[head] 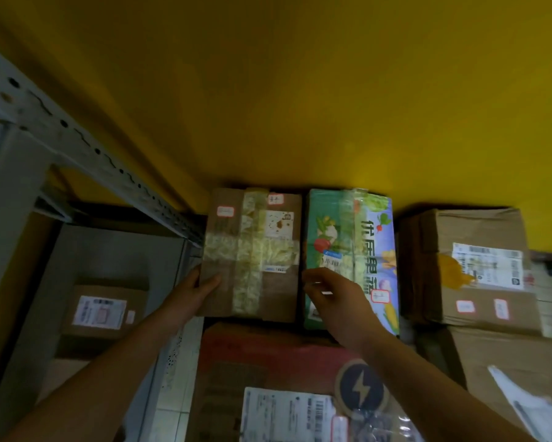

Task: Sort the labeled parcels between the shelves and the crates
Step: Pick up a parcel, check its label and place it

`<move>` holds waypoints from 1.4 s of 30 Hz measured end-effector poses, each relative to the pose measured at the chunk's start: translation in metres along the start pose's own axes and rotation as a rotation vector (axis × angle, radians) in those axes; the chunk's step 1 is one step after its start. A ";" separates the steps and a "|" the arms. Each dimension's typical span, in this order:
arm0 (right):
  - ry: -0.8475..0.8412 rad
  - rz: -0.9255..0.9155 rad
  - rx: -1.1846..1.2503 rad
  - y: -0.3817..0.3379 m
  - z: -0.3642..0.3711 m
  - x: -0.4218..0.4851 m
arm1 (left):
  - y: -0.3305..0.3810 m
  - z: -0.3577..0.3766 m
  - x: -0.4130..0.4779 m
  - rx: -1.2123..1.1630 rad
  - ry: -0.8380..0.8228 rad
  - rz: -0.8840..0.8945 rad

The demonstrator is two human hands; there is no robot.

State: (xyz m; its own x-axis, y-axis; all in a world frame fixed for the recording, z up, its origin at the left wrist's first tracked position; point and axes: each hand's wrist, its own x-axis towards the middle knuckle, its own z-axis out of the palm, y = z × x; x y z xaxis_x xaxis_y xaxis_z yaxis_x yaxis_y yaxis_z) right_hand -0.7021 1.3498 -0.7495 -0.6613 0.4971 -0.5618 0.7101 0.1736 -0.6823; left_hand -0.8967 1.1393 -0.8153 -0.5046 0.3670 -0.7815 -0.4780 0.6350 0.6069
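A brown taped parcel [252, 253] with small red-edged labels stands against the yellow wall. My left hand [195, 290] grips its lower left edge, thumb on the front face. Right beside it stands a green and blue printed parcel [351, 237] with a barcode sticker. My right hand [332, 298] hovers over that parcel's lower left part, fingers loosely curled and holding nothing. A third brown parcel [466, 266] with a white shipping label sits further right.
A grey metal shelf post [86, 145] slants across the left. Below it a small labeled box [102, 311] sits on the grey shelf board [115, 250]. A red-topped carton [268, 371] with a lightning sticker lies near me. Another carton [517, 371] is at lower right.
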 end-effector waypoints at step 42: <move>-1.140 -0.661 -0.345 -0.201 0.020 -0.516 | -0.153 0.139 -0.765 -1.234 1.275 0.232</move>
State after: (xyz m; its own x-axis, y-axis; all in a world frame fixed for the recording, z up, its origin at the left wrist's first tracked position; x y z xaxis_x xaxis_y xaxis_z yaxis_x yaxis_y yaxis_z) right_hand -0.5080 1.0413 -0.3321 -0.6097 -0.7040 -0.3642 0.0980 0.3890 -0.9160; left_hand -0.3377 0.8562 -0.3304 -0.5357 -0.7131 -0.4523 -0.2290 -0.3929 0.8906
